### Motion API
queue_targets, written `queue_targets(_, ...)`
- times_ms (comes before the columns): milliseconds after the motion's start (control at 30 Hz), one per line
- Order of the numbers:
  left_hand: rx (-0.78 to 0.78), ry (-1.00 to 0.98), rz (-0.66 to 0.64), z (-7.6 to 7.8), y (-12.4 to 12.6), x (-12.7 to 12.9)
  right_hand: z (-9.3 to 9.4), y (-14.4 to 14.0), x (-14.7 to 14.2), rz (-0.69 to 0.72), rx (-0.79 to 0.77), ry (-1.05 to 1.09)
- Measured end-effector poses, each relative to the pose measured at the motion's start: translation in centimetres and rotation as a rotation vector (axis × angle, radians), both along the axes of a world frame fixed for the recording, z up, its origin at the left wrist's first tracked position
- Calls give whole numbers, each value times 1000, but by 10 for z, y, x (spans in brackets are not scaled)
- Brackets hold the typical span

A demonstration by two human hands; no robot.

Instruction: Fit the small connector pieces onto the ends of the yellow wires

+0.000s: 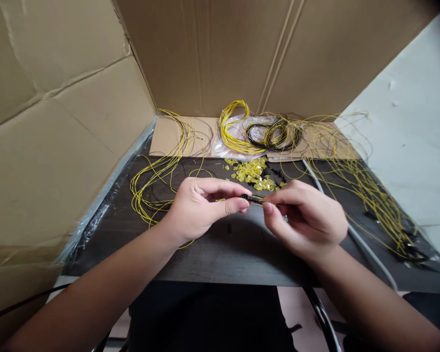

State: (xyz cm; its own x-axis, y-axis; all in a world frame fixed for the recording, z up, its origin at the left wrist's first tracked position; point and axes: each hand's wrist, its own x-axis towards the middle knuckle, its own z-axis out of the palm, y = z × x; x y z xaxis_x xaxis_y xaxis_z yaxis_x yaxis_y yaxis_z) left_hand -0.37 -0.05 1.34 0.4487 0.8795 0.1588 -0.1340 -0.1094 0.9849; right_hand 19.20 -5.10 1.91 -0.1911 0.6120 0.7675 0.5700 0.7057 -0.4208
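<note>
Small black connector (245, 197) on thin yellow wire (257, 198), horizontal, pinched above dark tabletop.

A dark wood-grain tabletop (220, 254) carries loose yellow wire loops (152, 183) at left, a heap of small yellow plastic pieces (253, 175) at centre, tangled yellow and black wires (374, 195) at right, and a grey cable (355, 234) running diagonally across it.

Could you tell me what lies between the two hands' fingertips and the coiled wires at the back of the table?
In the head view, a pile of small yellow pieces lies on the dark table between them.
</note>
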Motion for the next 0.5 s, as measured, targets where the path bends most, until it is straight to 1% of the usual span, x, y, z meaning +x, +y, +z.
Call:
queue_targets(200, -88, -76, -49, -4, -2, 3, -3, -3, -2, -6, 8, 41)
queue_targets(333, -151, -156, -87, -7, -3, 6, -4, -5, -4, -11, 43, 58)
queue_targets(500, -226, -204, -126, -7, -4, 7, -5, -8, -7, -24, 40, 81)
